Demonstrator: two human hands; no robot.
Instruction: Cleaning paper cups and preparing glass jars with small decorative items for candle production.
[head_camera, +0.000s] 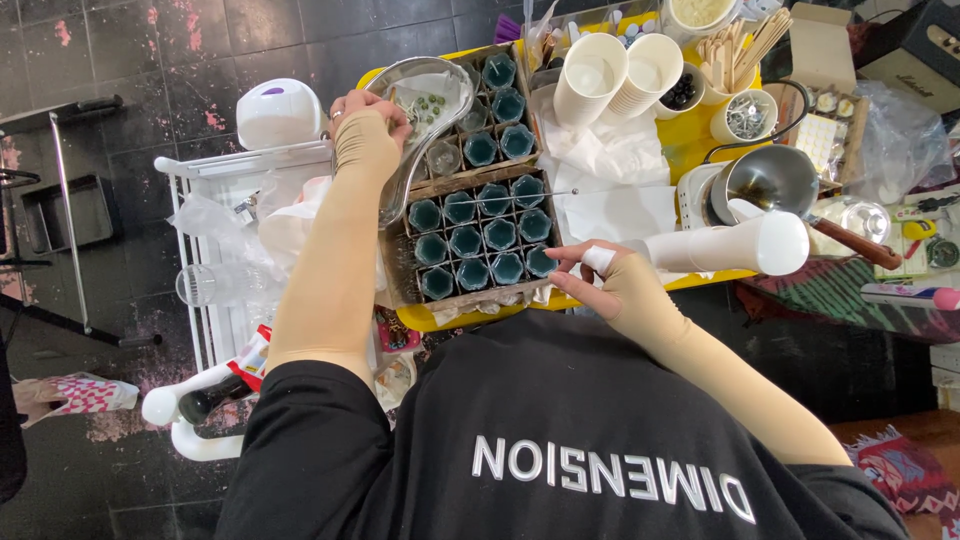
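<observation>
Head view: the camera looked straight down over the person's shoulders, so the scene appeared inverted, with a black shirt filling the lower frame.
Left hand (368, 118): it was closed around the rim of a shallow metal dish (425, 110), gripping it at the near edge. The dish was tilted over the cardboard box, apparently so its contents could be reached or tipped toward the cups.
Dish contents: a few small dark green pieces lay on pale material inside; their kind could not be told.
Right hand (605, 280): its fingers were pinched shut on a thin metal rod (520, 196), which ran across the box toward the dish. The pinch grip looked suited to fine guiding of the tip. A white wrapping covered one finger.
Cardboard box (478, 170): it sat on the yellow desk (690, 140) directly in front of the person, divided by strips into cells.
Teal cups (480, 240): small cups stood upright, one per cell, so the dividers kept them apart and steady.
Paper cups (620, 75): two stacks lay beyond the box, near a tub of wooden sticks (740, 45), within easy reach.
Metal pot (765, 180): it stood at the right on a small heater, its wooden handle turned outward, away from the box.
White rack (240, 200): beside the desk at the left, it carried plastic wrap and bottles.
Sleeves: beige coverings ran over both forearms and the backs of the hands.
</observation>
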